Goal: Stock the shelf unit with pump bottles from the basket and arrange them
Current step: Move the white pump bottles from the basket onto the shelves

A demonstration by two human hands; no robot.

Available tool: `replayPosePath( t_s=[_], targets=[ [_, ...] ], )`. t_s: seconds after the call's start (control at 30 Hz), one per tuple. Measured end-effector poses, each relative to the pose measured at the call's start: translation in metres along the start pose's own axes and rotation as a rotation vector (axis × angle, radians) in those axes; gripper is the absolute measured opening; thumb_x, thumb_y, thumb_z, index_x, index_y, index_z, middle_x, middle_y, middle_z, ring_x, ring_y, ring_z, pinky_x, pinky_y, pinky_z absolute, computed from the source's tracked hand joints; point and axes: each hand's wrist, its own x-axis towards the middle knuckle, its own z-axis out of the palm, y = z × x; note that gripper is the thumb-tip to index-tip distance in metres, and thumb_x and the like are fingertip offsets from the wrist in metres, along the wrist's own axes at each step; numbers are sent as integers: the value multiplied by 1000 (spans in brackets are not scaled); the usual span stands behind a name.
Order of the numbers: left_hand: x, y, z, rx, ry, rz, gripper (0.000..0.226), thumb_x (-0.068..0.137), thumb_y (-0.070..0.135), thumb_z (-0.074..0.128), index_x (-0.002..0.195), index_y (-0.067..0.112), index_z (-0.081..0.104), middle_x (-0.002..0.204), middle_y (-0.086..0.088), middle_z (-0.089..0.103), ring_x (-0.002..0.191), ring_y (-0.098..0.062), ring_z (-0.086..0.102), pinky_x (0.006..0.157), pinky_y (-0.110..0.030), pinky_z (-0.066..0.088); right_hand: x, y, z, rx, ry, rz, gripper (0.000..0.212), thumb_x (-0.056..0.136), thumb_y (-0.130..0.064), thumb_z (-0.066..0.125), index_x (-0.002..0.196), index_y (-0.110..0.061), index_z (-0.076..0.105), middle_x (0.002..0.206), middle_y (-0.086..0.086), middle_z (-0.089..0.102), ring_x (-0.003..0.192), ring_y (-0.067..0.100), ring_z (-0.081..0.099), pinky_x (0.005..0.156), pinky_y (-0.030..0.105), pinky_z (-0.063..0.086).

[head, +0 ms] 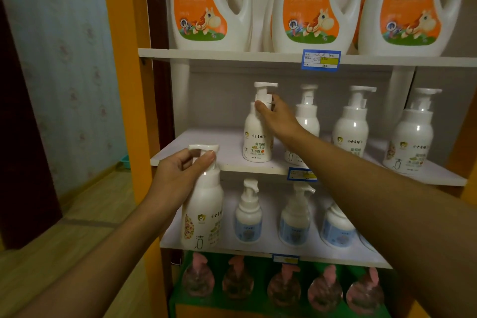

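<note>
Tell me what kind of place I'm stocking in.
Probably a small shop: price tags on the shelf edges, rows of identical pump bottles, and large detergent jugs lined up above.

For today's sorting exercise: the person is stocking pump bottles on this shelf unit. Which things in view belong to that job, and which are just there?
Part of the job:
- left hand holding a white pump bottle
- right hand gripping the shelved pump bottle
- middle shelf

Just there:
- orange-labelled detergent jugs
- blue-labelled pump bottles
- pink-topped bottles
- price tag
</note>
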Motion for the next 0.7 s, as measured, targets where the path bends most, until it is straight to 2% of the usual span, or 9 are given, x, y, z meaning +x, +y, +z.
replayPosePath(
  t_s=[0.1,0.17,0.2,0.27,0.4,0.53,0.57,0.63,0.7],
  targets=[
    [1,1,2,6,17,3,33,84,41,57,108,20,67,98,7,72,83,-7,70,66,-21,54,-4,2,-1,19,-48,3,52,89,-49,48,129,-18,41,123,6,58,108,23,59,99,49,46],
    [1,3,3,-4,30,7,32,84,41,57,107,22,67,97,10,72,81,-2,69,63,-16,53,-11,1,-3,13,-59,54,82,76,-66,51,141,-21,27,136,6,51,116,26,56,100,50,45],
    [1,4,2,-12,34,12,30,84,41,57,106,23,67,96,10,72,82,-1,68,61,-13,52,-15,1,-4,8,-56,77,91,74,-67,53,146,-23,18,144,7,43,123,28,52,103,49,43],
    [1,7,0,-25,35,26,25,85,38,57,102,24,67,94,9,72,83,-2,68,59,-10,53,-28,2,-6,37,-26,93,86,84,-52,57,149,-24,8,151,4,35,131,27,44,106,44,39],
    [6,16,0,-21,14,26,28,86,37,58,105,21,68,99,5,74,89,-8,70,74,-22,56,-55,9,-7,9,-2,-21,66,84,-30,65,141,-23,31,128,-6,50,117,15,51,96,30,41],
    [15,25,3,-24,-2,-6,21,88,38,56,100,26,68,100,5,73,93,-12,69,88,-35,55,-75,5,-14,-18,152,-97,56,84,-22,66,135,-23,40,139,0,46,123,14,45,98,25,34],
    [16,28,4,-35,-14,-14,21,89,37,55,100,25,68,101,4,73,94,-13,69,89,-36,54,-82,3,-14,23,126,-130,51,84,-23,66,131,-24,44,135,0,50,119,12,48,101,28,39],
    [19,34,5,-57,-44,-12,25,91,36,52,103,21,68,101,1,73,95,-16,70,89,-36,54,-95,3,-10,112,-72,-162,48,82,-29,69,125,-25,49,123,-2,60,111,11,58,100,38,48],
    [19,41,7,-67,-78,11,32,91,38,51,109,16,67,102,-1,73,95,-17,70,85,-33,56,-108,-1,-2,166,-339,-121,66,72,-43,72,131,-28,45,121,-5,60,108,10,61,96,40,51]
  ],
)
